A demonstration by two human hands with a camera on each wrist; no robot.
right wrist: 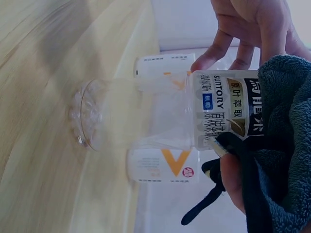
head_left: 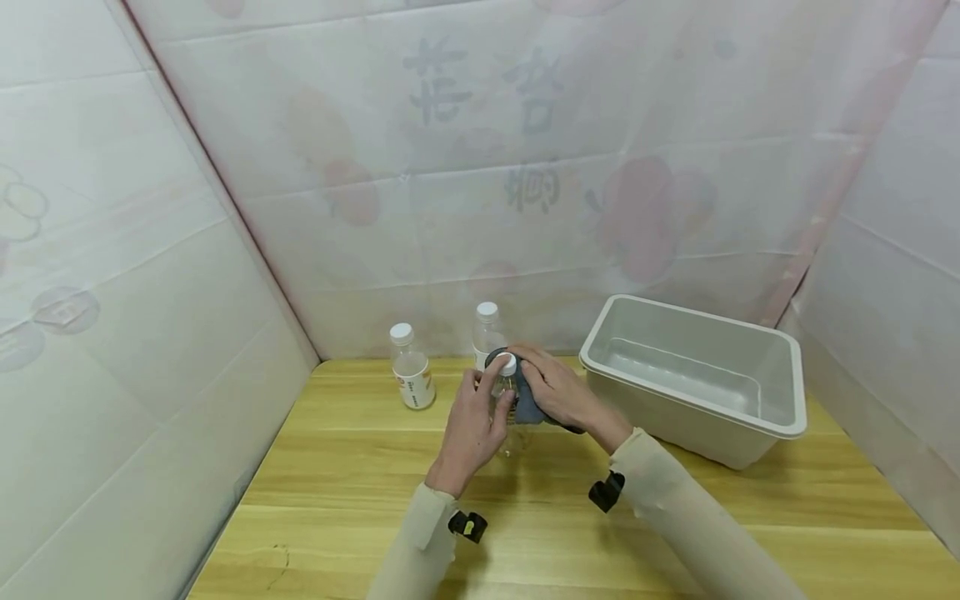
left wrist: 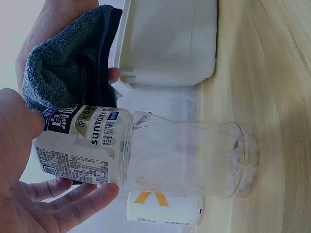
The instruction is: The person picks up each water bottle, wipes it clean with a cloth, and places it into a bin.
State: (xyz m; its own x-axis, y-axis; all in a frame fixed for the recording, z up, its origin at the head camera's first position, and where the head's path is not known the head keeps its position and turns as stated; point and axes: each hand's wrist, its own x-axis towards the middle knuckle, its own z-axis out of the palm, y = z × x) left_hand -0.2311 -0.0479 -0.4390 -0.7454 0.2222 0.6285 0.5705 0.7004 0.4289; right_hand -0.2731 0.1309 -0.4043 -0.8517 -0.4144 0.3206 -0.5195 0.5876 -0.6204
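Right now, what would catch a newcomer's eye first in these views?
The clear Suntory bottle standing at the middle of the wooden table: the left hand grips its labelled top while the right hand presses a dark grey cloth against it. Next, the white tub to the right and two more capped bottles behind.

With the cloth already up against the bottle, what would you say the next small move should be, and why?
Probably slide the grey cloth down over the label while the left hand steadies the clear bottle. The right hand presses the cloth against only the upper part, near the cap; the clear lower body stands uncovered on the table.
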